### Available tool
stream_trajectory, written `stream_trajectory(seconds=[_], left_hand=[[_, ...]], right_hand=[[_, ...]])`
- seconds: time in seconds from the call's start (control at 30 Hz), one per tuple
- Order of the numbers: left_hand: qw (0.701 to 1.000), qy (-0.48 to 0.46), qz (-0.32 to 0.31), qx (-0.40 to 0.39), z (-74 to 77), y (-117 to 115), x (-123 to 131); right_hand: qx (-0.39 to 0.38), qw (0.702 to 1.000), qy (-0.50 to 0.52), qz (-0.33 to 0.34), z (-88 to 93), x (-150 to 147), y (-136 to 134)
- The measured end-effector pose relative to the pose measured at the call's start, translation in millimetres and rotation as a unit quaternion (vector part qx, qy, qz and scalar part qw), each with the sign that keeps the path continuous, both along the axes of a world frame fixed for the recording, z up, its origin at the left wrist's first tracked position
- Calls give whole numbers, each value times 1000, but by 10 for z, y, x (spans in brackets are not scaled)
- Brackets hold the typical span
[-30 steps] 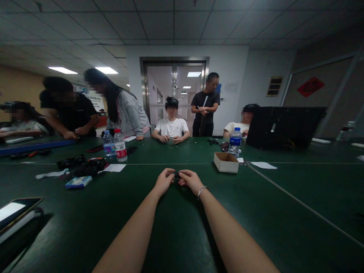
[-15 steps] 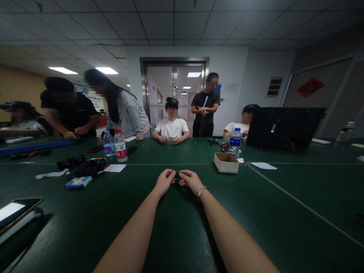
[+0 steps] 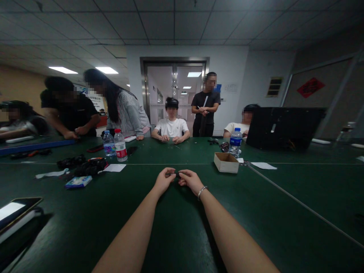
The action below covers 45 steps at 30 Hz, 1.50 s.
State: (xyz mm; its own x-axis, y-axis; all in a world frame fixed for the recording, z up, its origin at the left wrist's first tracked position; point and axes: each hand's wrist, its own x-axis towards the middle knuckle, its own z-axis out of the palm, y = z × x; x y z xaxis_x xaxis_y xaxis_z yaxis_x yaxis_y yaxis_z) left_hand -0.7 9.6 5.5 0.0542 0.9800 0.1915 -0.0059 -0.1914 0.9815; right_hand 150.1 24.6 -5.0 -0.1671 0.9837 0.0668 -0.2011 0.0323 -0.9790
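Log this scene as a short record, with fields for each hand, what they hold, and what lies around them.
Left hand: pinches one end of the small dark part, just above the table
Right hand: pinches the other end; bracelet on the wrist
Held item: too small to identify
Table: dark green, long
Right of hands: open cardboard box
Left of hands: water bottles, black gear
Across: seated person in a white shirt, others beside
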Motion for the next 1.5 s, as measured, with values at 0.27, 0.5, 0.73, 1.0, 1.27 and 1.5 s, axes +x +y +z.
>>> stream_trajectory(seconds=[0.27,0.5,0.73,1.0,1.27,1.5], left_hand=[[999,46,9,-1,7,-7,16],[999,33,4,3,1,-6,6],[999,41,15,-17,-23,19,20],[999,32,-5,6,12,-22,-9],[999,32,21,-19,4,2,8],[999,29,-4,22,-35,23,-43]], right_hand=[[6,1000,-5,1,-5,20,4],[5,1000,-9,3,-9,22,4],[8,1000,-8,2,-2,20,-4],[4,1000,-6,3,11,19,-10],[7,1000,-9,3,-4,9,4],[8,1000,-3,0,-6,24,3]])
